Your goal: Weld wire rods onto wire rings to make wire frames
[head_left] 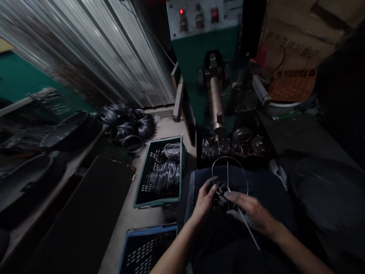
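A thin wire ring (214,163) stands over my lap, its lower part hidden by my fingers. My left hand (207,198) is closed around the ring's left side, fingers curled in towards its middle. My right hand (251,209) pinches straight metal wire at the centre of the ring. One straight piece (227,171) rises upright inside the ring. A longer flat-looking strip (249,230) slants out below my right hand towards the lower right. The fingertips of both hands look dark. How the pieces join is too small and dim to make out.
Ahead is a green machine (188,76) with a copper-coloured arm (216,102) and a lit red lamp (181,11). To the left are a green crate (181,190) of wire parts, a blue crate (128,236) and wire coils (128,123). A woven basket (293,85) is at right.
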{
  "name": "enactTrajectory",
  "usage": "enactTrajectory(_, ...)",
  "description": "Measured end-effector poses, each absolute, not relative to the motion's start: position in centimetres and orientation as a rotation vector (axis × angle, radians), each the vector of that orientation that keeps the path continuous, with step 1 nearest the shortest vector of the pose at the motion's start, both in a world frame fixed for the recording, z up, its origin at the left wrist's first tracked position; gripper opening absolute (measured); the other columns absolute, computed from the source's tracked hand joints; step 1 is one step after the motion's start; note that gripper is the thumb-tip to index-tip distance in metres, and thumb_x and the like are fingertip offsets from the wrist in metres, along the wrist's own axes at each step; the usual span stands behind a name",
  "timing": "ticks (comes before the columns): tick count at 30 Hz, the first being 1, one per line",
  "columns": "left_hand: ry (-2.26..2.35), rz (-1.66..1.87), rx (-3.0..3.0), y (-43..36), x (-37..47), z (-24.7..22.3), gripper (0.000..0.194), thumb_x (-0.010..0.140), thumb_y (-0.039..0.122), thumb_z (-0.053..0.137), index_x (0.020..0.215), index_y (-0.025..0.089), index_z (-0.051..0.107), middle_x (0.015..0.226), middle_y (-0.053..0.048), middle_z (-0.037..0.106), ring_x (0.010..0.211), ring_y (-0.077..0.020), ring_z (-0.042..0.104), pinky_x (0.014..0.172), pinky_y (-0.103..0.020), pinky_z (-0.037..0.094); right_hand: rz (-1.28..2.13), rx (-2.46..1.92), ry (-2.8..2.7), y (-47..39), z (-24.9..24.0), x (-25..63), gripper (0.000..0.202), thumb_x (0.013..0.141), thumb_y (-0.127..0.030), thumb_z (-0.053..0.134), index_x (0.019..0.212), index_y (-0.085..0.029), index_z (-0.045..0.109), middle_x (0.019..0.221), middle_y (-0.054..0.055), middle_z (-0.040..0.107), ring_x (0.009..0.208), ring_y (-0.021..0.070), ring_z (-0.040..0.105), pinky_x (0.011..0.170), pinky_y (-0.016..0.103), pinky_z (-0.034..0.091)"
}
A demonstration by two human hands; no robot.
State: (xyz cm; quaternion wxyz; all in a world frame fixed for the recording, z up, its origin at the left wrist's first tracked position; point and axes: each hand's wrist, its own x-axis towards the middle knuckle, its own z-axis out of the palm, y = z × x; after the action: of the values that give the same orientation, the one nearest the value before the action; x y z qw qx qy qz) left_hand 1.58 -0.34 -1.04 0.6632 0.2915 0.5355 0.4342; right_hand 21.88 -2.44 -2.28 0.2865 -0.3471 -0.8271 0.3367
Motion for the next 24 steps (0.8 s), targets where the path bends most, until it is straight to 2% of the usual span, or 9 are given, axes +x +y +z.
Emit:
enactTrajectory(2,1.167,0.966,0.599,0.4,2.4,-0.9,0.062,0.066,0.049,0.074,0.117,0.016,0.06,0.074,-0.003,0.062,0.055,-0.0129,0.057,0.053,-0.026,0.048,0.8,-0.924,-2.281,-1.6,-2.0,21.4,0.054,0.088,-0.016,0.059,0.139,-0.022,0.044,0.13,0.008,0.057,0.121,0.0216,0.053,0.102,0.037,0.047)
enactTrajectory(7,1.088,0.982,0.556,1.0,3.1,-1.7,0.055,0.066,0.045,0.076,0.109,0.014,0.064,0.084,-0.007,0.064,0.066,-0.0149,0.059,0.056,-0.025,0.049,0.65,-0.94,-2.349,0.2,-0.5,21.1,0.058,0.084,-0.013,0.059,0.14,-0.022,0.044,0.13,0.009,0.058,0.118,0.0227,0.056,0.099,0.036,0.05)
enactTrajectory(14,1.115,0.962,0.587,1.6,2.3,-1.9,0.068,0.064,0.043,0.079,0.124,0.019,0.06,0.087,-0.007,0.068,0.068,-0.0153,0.061,0.056,-0.023,0.047,0.63,-0.962,-2.363,0.9,-0.2,21.2,0.061,0.081,-0.011,0.058,0.139,-0.025,0.045,0.132,0.006,0.056,0.118,0.0224,0.056,0.097,0.037,0.051)
enactTrajectory(18,1.122,0.958,0.616,1.9,2.4,-1.8,0.068,0.066,0.044,0.077,0.126,0.018,0.059,0.089,-0.009,0.068,0.068,-0.0158,0.062,0.057,-0.024,0.049,0.633,-0.976,-2.402,1.0,-0.5,21.4,0.066,0.076,-0.009,0.059,0.139,-0.024,0.045,0.135,0.005,0.053,0.122,0.0224,0.052,0.1,0.037,0.049)
enactTrajectory(24,1.082,0.965,0.643,2.2,2.6,-1.8,0.066,0.07,0.044,0.074,0.129,0.019,0.056,0.084,-0.007,0.067,0.065,-0.0149,0.061,0.058,-0.025,0.049,0.601,-0.977,-2.375,1.4,-0.1,21.7,0.061,0.078,-0.01,0.055,0.137,-0.021,0.048,0.13,0.007,0.058,0.118,0.0212,0.056,0.098,0.036,0.05)
